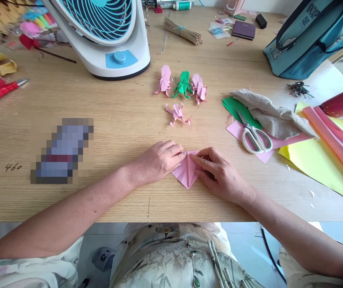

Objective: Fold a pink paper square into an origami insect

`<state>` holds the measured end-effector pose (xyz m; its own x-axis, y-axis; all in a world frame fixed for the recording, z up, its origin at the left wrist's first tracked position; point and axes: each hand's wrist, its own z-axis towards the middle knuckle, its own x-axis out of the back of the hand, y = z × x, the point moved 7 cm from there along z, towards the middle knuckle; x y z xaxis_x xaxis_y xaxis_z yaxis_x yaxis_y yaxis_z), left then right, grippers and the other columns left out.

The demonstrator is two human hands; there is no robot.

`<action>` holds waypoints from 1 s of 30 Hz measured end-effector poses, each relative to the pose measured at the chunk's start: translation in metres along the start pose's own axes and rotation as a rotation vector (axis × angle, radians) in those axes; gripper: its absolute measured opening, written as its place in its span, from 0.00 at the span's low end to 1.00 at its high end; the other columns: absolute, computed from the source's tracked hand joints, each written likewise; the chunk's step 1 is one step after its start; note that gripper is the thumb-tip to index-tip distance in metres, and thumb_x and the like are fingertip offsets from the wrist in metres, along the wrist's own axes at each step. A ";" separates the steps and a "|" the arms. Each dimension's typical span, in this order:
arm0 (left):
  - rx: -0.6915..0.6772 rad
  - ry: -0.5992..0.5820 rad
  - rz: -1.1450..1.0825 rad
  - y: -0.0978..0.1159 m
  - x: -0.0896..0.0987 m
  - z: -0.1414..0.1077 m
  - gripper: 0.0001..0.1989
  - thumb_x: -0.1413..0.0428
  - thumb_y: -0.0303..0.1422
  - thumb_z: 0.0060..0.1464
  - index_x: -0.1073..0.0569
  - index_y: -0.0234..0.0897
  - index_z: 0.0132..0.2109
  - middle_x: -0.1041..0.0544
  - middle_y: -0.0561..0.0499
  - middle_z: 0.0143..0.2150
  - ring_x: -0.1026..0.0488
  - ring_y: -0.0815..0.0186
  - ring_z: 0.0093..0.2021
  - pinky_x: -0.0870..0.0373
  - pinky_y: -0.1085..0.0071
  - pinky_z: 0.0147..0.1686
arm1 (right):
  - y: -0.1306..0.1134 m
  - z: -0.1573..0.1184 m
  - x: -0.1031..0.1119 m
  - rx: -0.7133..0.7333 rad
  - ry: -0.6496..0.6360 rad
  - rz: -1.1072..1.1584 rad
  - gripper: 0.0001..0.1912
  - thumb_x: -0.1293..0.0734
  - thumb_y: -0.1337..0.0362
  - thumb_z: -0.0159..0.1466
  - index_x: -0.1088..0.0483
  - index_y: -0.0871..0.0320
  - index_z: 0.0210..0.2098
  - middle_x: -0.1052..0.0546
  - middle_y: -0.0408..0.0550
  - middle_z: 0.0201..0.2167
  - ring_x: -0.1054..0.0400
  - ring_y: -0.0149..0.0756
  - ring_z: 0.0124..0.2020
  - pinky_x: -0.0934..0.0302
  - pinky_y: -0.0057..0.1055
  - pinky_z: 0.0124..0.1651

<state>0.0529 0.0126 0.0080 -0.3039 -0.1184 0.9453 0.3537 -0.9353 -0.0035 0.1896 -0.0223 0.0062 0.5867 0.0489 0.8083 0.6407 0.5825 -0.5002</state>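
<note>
Pink paper (187,173) is lying folded near the front edge of the desk (123,206), between both hands; left hand (159,163) is resting half-curled, fingers touching its left side, grip hard to tell; right hand (221,175) is pinching its right side, thumb against fingers; green figure (184,82) and three pink figures (176,112) are sitting just beyond; scissors (252,130) are lying off to the right

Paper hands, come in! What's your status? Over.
Left hand and right hand on pink paper. Paper folded, creased down middle. Scissors lie aside, not blocking.
</note>
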 end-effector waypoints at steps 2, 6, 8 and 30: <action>-0.001 0.000 0.000 0.000 0.001 0.000 0.10 0.49 0.26 0.64 0.27 0.31 0.49 0.24 0.43 0.44 0.30 0.60 0.44 0.29 0.64 0.44 | 0.001 0.000 0.000 -0.002 0.004 0.008 0.24 0.38 0.71 0.67 0.34 0.55 0.62 0.30 0.57 0.46 0.32 0.45 0.45 0.31 0.45 0.46; -0.002 0.008 0.003 0.001 0.004 0.001 0.08 0.49 0.27 0.64 0.26 0.31 0.47 0.23 0.44 0.44 0.29 0.60 0.44 0.29 0.64 0.45 | 0.001 -0.001 -0.001 -0.006 -0.003 0.020 0.23 0.38 0.71 0.67 0.34 0.56 0.61 0.30 0.57 0.46 0.33 0.44 0.45 0.31 0.44 0.47; -0.008 0.014 0.014 0.002 0.005 0.000 0.08 0.48 0.27 0.64 0.26 0.31 0.47 0.23 0.44 0.44 0.29 0.60 0.44 0.29 0.64 0.45 | 0.000 -0.001 -0.001 -0.001 -0.006 0.019 0.23 0.38 0.71 0.67 0.33 0.57 0.61 0.30 0.58 0.46 0.33 0.44 0.46 0.32 0.44 0.48; 0.036 -0.016 -0.034 -0.003 0.001 -0.001 0.10 0.50 0.28 0.66 0.26 0.32 0.48 0.24 0.44 0.45 0.29 0.61 0.45 0.30 0.64 0.46 | -0.003 -0.001 -0.001 0.055 -0.027 -0.009 0.24 0.37 0.72 0.66 0.34 0.59 0.61 0.30 0.59 0.46 0.34 0.45 0.46 0.33 0.47 0.48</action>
<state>0.0509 0.0145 0.0085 -0.3020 -0.0807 0.9499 0.3747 -0.9263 0.0404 0.1874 -0.0246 0.0062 0.5669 0.0645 0.8213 0.6177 0.6264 -0.4755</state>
